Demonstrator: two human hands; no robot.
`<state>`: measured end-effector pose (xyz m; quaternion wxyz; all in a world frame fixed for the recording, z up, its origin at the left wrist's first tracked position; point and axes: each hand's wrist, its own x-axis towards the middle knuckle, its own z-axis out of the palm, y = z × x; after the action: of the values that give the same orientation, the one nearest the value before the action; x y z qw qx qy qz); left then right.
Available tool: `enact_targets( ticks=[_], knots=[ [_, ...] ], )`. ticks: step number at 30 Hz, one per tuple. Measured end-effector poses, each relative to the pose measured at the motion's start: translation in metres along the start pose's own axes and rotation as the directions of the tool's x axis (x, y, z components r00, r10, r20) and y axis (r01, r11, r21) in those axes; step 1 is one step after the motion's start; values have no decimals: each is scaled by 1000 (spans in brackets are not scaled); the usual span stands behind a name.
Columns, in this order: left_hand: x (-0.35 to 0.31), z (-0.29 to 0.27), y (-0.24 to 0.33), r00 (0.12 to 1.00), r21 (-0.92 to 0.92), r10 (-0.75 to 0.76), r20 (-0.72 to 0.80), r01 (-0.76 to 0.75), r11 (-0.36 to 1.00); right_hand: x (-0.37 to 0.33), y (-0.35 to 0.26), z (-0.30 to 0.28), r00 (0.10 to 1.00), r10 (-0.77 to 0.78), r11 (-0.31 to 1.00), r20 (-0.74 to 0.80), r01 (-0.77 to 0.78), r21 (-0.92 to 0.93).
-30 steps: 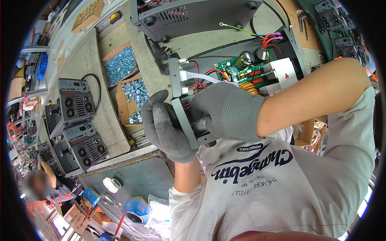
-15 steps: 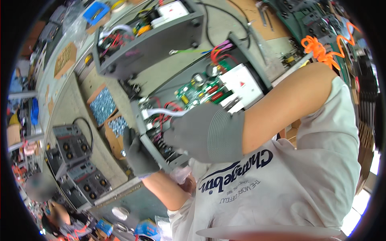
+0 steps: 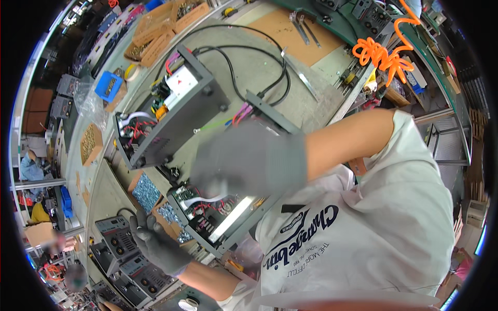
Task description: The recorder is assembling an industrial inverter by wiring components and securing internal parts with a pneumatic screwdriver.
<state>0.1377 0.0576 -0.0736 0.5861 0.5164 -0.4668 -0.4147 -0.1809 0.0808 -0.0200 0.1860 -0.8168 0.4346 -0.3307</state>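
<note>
- Grey chassis (image 3: 244, 230), its top uncovered, lies on the workbench (image 3: 321, 78) in front of the person, slanting up to the right and partly hidden under the right forearm and glove.
- Left hand (image 3: 158, 243), in a grey glove, is just beside the chassis's left end; its fingers are half curled and spread a little, with nothing seen in its grasp.
- Right hand (image 3: 246, 163), gloved alike and blurred, is over the middle of the chassis; how far its fingers are spread, and whether it has hold of anything, I cannot tell.
- White ribbon cable (image 3: 205, 199) and thin red wires (image 3: 201, 209) run inside the chassis near its left end.
- 2 grey units with knobbed panels (image 3: 120, 239) stand at the left, beyond the left hand.
- 2 small cartons (image 3: 136, 182) of bluish metal fasteners sit between those units and the chassis.
- Second chassis (image 3: 189, 122) stands farther back, a white plate (image 3: 181, 83) with a red triangle inside it.
- Black cables (image 3: 233, 78) loop across the bench behind.
- Orange coiled hose (image 3: 381, 57) hangs at the far right; a blue bin (image 3: 108, 85) sits at the far left.
</note>
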Motion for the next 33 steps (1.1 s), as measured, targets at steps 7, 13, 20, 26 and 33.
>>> enact_targets(
  ticks=[7,13,20,26,33],
  knots=[
    [18,47,52,983,29,-14,184,9,1000,-74,143,-75,338,907,183,-250,-853,-488],
    [39,144,72,820,-17,-65,569,91,996,-116,187,-49,296,872,107,-389,-892,-439],
    [34,202,45,573,-73,270,774,-343,937,-30,84,-70,858,171,885,-484,-350,-307],
    [24,195,46,760,-130,162,630,-102,986,29,41,-48,983,83,910,-162,-141,-391],
    [45,179,20,814,64,117,569,-187,980,52,46,-47,925,-234,928,-299,121,-353]
  ],
)
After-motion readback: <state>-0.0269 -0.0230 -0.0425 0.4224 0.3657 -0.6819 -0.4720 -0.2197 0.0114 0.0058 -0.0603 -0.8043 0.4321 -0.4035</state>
